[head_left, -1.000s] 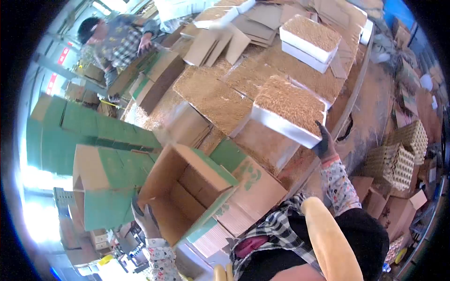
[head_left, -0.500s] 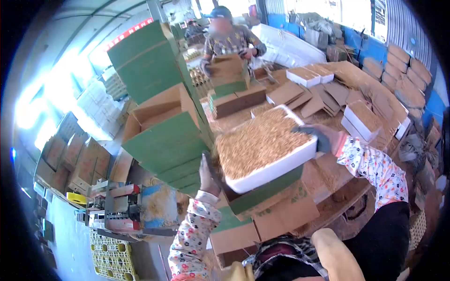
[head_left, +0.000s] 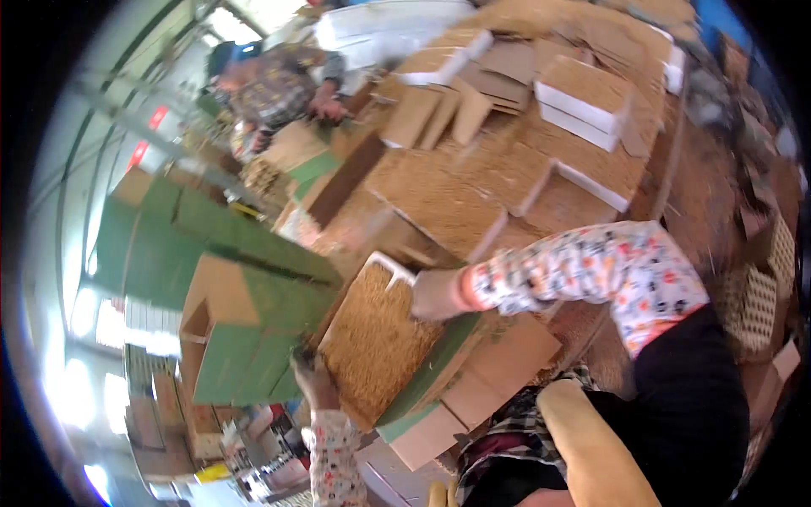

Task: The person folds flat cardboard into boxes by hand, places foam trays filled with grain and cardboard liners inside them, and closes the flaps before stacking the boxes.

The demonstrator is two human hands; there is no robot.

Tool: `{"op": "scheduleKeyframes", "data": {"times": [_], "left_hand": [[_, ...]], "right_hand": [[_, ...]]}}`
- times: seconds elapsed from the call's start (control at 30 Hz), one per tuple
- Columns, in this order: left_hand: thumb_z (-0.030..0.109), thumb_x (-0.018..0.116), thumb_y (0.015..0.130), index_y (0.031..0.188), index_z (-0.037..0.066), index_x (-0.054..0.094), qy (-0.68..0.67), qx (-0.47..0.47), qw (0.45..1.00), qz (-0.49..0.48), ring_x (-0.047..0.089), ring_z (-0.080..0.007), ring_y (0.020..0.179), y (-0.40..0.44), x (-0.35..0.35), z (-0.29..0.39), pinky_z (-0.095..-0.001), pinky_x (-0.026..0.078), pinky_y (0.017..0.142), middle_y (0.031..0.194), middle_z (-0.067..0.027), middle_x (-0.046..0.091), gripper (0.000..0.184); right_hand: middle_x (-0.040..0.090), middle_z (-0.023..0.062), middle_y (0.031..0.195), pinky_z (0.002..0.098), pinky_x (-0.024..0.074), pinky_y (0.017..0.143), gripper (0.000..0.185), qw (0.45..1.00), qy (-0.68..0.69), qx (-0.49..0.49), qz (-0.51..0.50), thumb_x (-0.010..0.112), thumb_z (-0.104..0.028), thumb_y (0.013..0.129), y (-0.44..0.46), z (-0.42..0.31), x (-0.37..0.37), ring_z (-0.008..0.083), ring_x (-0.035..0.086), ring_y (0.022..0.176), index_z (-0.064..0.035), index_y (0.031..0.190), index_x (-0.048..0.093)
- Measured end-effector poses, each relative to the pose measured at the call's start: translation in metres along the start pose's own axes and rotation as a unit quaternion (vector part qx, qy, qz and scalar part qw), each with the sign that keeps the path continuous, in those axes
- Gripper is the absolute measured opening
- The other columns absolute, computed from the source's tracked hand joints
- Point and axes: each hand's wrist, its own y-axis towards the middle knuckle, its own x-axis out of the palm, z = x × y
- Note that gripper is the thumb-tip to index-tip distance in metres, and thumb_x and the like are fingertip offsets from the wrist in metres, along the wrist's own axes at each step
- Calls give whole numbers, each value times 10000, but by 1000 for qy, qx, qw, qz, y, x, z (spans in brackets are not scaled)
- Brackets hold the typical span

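Note:
A white tray (head_left: 391,269) full of brown grain-like material (head_left: 380,334) sits tilted inside an open cardboard box with green outer sides (head_left: 431,372). My right hand (head_left: 438,294) is at the tray's right rim, its fingers curled down and mostly hidden between tray and box. At the box's left side, my left hand (head_left: 314,382) stands with its dark-gloved fingers stretched upward along the edge. Motion blurs that hand a little. The box's flaps (head_left: 498,372) fold outward toward my body.
Tall green cartons (head_left: 253,329) stand on the left. Across the table (head_left: 456,182), a co-worker (head_left: 279,84) handles another green box (head_left: 304,160). White trays of brown material (head_left: 583,97) and cardboard pieces (head_left: 439,114) lie farther back. Egg-tray-like stacks (head_left: 752,308) are at right.
The filled tray has gone down and left into the green box, carried by my right hand. My left hand stays beside the box. The view has turned right and tilted.

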Motion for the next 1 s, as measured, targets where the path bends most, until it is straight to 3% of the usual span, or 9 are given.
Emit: {"op": "scheduleKeyframes", "data": {"times": [0.1,0.17,0.37,0.47,0.57,0.67,0.73,0.87,1.0], "left_hand": [[-45,536,802,1236,-38,374,-9,-45,999,2,511,-232,1010,-14,5,21,-327,402,889,1149,-137,515,463],[8,578,806,1248,-33,355,116,-67,991,-27,480,-216,1022,-16,5,43,-291,383,895,1176,-137,493,497],[13,536,800,1214,-29,379,254,-8,967,0,550,-280,952,-22,3,29,-352,437,856,1103,-173,530,445],[119,549,815,1177,-27,400,34,-100,993,53,556,-262,899,-13,0,12,-343,448,823,1045,-145,551,417],[276,584,837,1147,-24,412,208,44,977,0,550,-250,888,-8,16,35,-345,447,801,982,-152,568,464],[202,549,841,1177,-22,396,289,-4,957,-15,527,-260,939,-10,1,21,-349,429,841,1056,-152,528,432],[119,517,834,1157,-9,415,285,-20,958,2,536,-240,900,-11,6,34,-336,437,822,1025,-127,536,363],[37,473,827,1125,8,437,111,-20,993,15,503,-178,846,-14,19,52,-299,428,780,948,-77,522,301],[127,517,866,1252,-9,397,189,-76,978,51,511,-200,908,-14,7,28,-335,421,821,1040,-112,553,426]], "right_hand": [[632,208,854,459,494,696,228,998,-7,-16,-58,594,-150,725,-24,-10,-28,349,621,846,-25,904,656],[534,260,1115,464,434,852,512,840,338,106,410,607,-213,764,-31,-20,-2,385,519,1059,22,1196,464],[412,251,1210,444,329,985,664,716,422,123,543,584,-281,823,-54,166,-4,383,372,1195,-31,1346,262],[387,259,1253,462,307,996,712,617,1,462,637,600,-337,802,-59,362,40,384,380,1180,-23,1338,254],[423,260,1279,460,356,957,591,537,2,621,571,548,-341,818,-86,486,64,390,419,1178,2,1275,391],[597,218,1058,426,441,855,486,646,262,604,385,548,-314,804,-96,477,61,345,572,995,-14,1185,509],[652,133,806,340,490,733,384,647,272,512,496,547,-248,801,-70,450,89,253,638,774,-26,1114,569],[607,33,847,227,446,668,318,402,516,396,645,573,-76,793,-51,290,111,94,538,720,3,1101,559],[587,-15,843,209,417,562,229,670,286,215,651,585,-93,811,-18,127,-24,86,524,659,-52,1034,563]]}}
